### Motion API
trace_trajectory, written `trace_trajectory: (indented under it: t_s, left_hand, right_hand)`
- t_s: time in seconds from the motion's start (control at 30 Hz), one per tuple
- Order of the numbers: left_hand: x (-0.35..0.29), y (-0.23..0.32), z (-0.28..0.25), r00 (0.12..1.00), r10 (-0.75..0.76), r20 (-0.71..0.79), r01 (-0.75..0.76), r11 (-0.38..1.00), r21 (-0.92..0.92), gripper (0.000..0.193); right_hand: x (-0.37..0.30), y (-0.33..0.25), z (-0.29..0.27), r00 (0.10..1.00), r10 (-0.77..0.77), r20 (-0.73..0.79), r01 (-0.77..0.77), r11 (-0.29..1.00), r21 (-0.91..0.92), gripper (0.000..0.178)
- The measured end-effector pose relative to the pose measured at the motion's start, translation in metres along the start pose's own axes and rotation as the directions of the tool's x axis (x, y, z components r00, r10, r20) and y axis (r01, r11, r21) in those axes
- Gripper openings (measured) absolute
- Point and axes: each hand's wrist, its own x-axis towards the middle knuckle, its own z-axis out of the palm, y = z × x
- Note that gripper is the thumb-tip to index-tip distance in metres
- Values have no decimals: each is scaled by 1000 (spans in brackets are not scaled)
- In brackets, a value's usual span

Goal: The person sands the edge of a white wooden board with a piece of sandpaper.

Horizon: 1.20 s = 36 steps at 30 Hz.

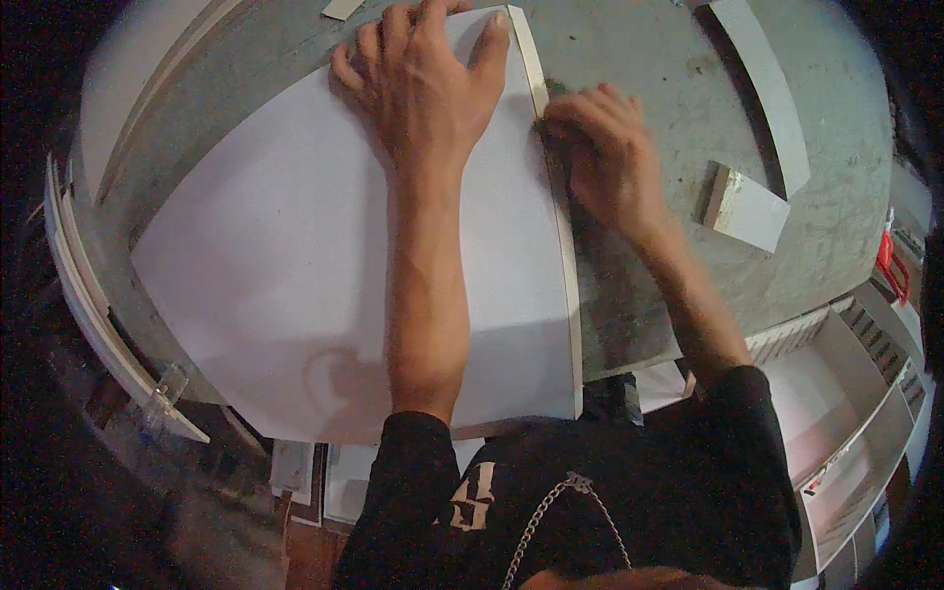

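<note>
A large white board (295, 226) lies on the grey-green table, with a pale, narrow strip-like edge (560, 231) along its right side. My left hand (423, 69) rests spread on the board's far part, its thumb close to that edge. Beside the right side, my right hand (605, 157) is curled in, its knuckles against the pale edge. Whatever its fingers hold, if anything, is hidden beneath the hand, which is slightly blurred.
On the table (669, 285) to the right lie a small white block (749, 211) and a long white panel piece (762, 88). A white drawer-like tray (801, 379) stands at the lower right, below a red-handled tool (893, 264). Long boards (84, 265) lean at the left.
</note>
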Motion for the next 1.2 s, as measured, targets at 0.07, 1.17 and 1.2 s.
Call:
trace_trajectory:
  t_s: [0.07,1.17,1.2]
  left_hand:
    - [1,-2,0,1000,9,-18,-8,1000,21,39]
    - [0,-3,-3,1000,-11,-25,12,999,43,38]
    - [0,-4,-3,1000,-2,-32,3,1000,30,38]
  right_hand:
    - [7,2,2,1000,-16,-18,15,999,-43,26]
    - [-40,-19,-7,987,26,158,-19,999,-41,17]
    - [-38,-15,-6,990,8,142,-2,999,-39,18]
